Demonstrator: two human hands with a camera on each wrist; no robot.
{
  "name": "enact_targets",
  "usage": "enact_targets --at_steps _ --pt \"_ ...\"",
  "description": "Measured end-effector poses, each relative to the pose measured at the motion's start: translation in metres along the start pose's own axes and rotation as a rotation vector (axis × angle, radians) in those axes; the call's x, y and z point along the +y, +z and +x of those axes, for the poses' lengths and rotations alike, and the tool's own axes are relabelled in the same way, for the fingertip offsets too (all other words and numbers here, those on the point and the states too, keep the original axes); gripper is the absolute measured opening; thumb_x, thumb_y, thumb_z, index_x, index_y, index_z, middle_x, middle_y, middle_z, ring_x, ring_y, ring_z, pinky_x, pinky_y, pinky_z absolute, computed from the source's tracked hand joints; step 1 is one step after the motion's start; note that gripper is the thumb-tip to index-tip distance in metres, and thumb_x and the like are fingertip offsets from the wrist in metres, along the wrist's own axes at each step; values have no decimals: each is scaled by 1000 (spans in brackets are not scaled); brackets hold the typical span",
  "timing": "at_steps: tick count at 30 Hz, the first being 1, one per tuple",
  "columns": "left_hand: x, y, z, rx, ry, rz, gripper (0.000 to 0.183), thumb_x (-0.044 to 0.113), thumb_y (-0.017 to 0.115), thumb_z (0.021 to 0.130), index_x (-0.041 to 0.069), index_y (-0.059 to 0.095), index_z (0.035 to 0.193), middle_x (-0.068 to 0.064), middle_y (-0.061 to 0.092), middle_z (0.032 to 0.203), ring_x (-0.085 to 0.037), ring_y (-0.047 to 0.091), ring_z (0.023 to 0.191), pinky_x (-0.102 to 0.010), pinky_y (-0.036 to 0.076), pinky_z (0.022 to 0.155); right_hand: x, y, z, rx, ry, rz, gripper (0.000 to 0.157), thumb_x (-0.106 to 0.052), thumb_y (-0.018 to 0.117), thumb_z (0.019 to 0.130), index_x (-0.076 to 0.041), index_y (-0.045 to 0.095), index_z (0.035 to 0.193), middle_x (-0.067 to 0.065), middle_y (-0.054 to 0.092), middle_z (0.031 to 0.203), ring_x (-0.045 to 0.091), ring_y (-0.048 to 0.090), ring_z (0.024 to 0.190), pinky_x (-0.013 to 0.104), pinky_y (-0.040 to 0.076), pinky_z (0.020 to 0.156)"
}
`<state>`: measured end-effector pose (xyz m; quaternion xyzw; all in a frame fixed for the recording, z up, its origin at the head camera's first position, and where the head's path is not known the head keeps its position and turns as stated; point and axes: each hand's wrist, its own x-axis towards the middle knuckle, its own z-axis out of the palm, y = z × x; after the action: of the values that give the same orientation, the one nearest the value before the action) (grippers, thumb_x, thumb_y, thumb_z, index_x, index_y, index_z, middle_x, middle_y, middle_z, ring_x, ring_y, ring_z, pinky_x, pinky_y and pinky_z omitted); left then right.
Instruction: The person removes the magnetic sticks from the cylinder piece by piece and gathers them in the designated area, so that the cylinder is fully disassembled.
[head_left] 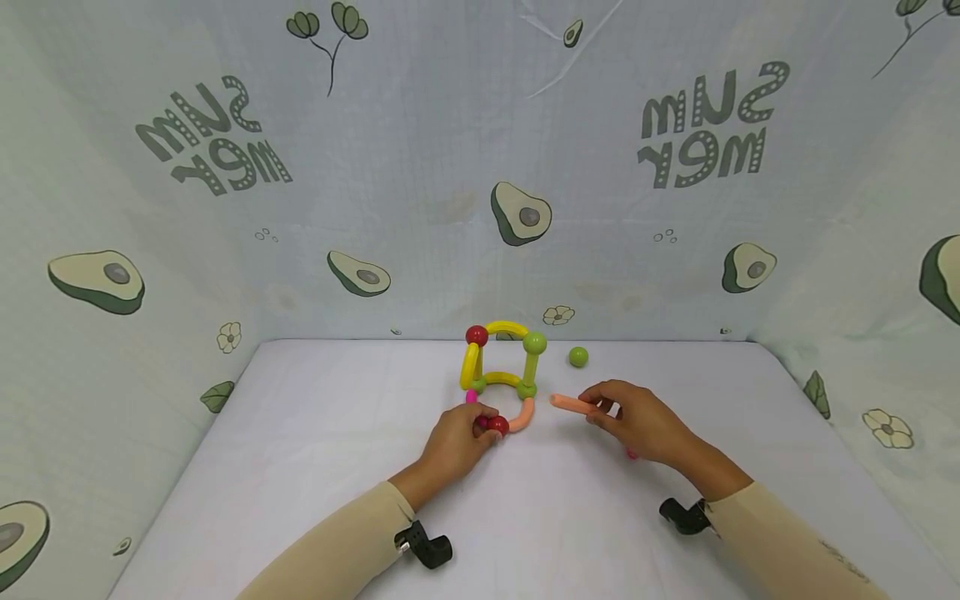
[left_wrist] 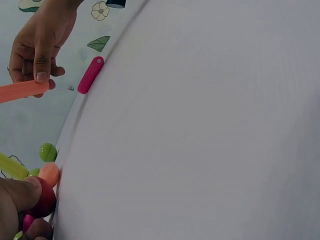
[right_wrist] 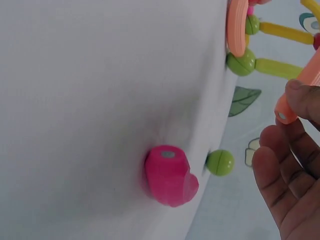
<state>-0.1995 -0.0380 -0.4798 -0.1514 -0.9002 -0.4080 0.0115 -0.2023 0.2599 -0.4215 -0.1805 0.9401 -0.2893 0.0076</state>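
A frame of coloured magnetic building sticks and balls stands at the back of the table, with yellow sticks (head_left: 507, 328) and a green ball (head_left: 535, 342) at its top. My left hand (head_left: 456, 435) grips a red ball (head_left: 498, 426) at the frame's near corner, where a curved peach stick (head_left: 522, 415) meets it. In the left wrist view, the thumb (left_wrist: 22, 194) lies against that ball. To the right of the frame, my right hand (head_left: 637, 419) pinches a peach stick (head_left: 570, 404) between thumb and fingers, above the table and apart from the frame. A metal dot shows at its end in the right wrist view.
A loose green ball (head_left: 578, 357) lies behind the right hand, near the table's back edge. A pink stick (right_wrist: 167, 177) lies on the white tabletop (head_left: 322, 467) below the right hand, mostly hidden in the head view. Patterned cloth (head_left: 450, 250) rises behind the table.
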Motion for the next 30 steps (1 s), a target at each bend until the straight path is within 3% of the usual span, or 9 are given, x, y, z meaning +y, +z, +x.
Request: enact_targets --at_steps 16,24,30 --pt "-2 -1 -1 -2 6 -1 32 14 82 89 6 73 118 4 63 91 -11 55 77 -21 51 67 26 -22 -16 42 55 -84 31 -11 77 92 -10 72 122 4 68 106 23 59 93 37 53 72" --pt "-2 -1 0 -5 -4 8 35 16 83 88 7 73 120 5 62 91 -11 54 78 -21 50 67 41 -31 -20 79 19 -117 30 -10 76 92 -9 72 122 5 69 107 24 61 93 33 52 68" --pt "-3 0 1 -5 -14 -3 34 16 82 89 6 73 120 6 62 89 -12 54 78 -22 49 67 52 -36 -22 65 55 -114 31 -14 75 94 -6 71 124 9 68 110 28 60 97 37 52 72"
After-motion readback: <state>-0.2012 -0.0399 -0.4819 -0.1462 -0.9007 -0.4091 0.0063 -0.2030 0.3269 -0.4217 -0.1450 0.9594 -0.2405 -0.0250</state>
